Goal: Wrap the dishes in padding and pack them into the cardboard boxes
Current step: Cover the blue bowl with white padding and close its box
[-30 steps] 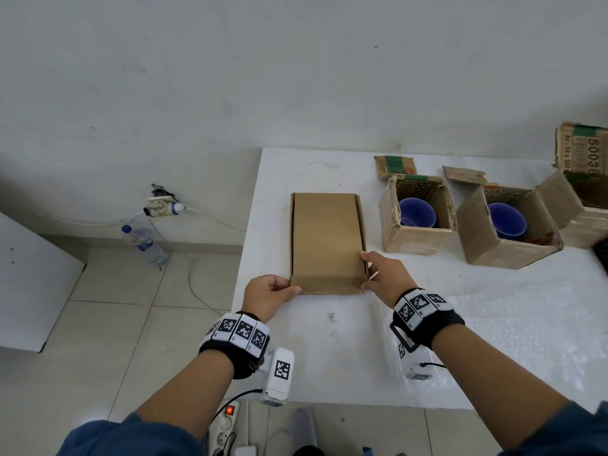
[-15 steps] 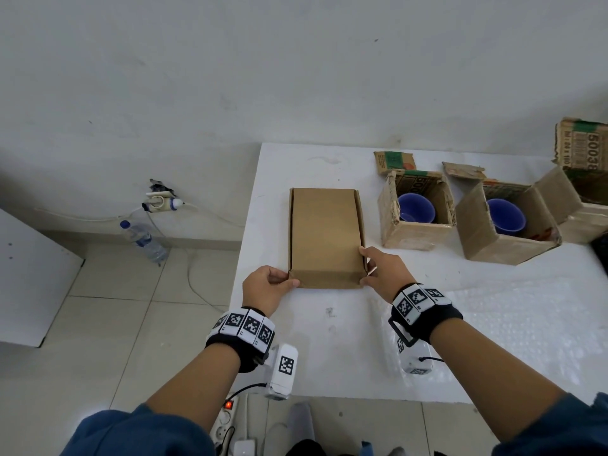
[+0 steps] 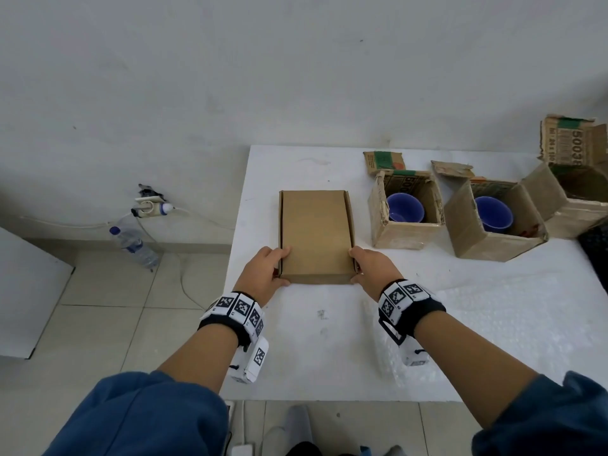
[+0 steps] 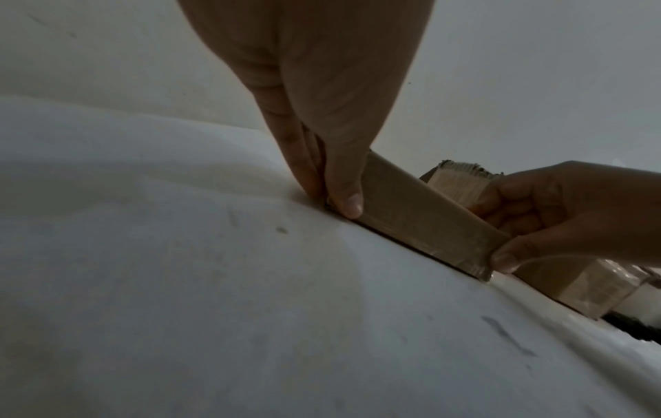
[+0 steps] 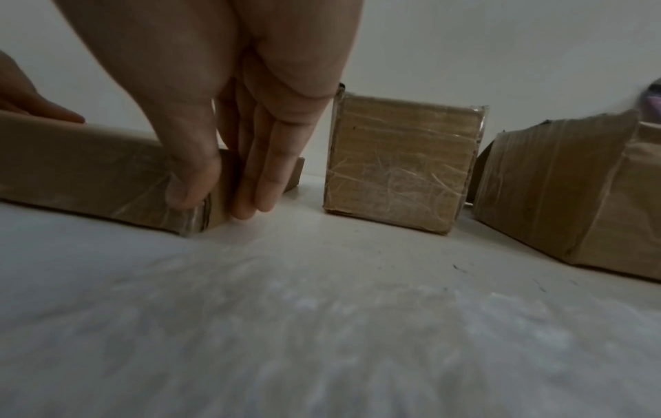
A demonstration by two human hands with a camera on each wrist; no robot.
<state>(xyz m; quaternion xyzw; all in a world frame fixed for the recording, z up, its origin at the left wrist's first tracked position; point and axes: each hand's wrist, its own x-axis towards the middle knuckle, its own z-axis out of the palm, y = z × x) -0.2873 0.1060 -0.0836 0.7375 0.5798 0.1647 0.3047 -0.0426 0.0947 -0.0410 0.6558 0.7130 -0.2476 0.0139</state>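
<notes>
1. The head view looks steeply down from above, fairly far, over both hands and the flat box (image 3: pixel 316 236).
2. Each wrist view sits low, seemingly just above the table (image 4: pixel 179 282), facing forward past its fingers.
3. All views share that box's near end.

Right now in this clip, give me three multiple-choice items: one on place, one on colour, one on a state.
1. Where does the flat box lie?
A. on the floor
B. on the table, left of the open boxes
C. inside an open box

2. What colour are the cups in the open boxes?
A. red
B. white
C. blue

3. How is the flat box?
A. closed, gripped at its near corners
B. open and empty
C. lifted overhead

Answers: 1 B, it rests on the white top; 2 C, both cups are blue; 3 A, the left hand and right hand grip it.
</notes>
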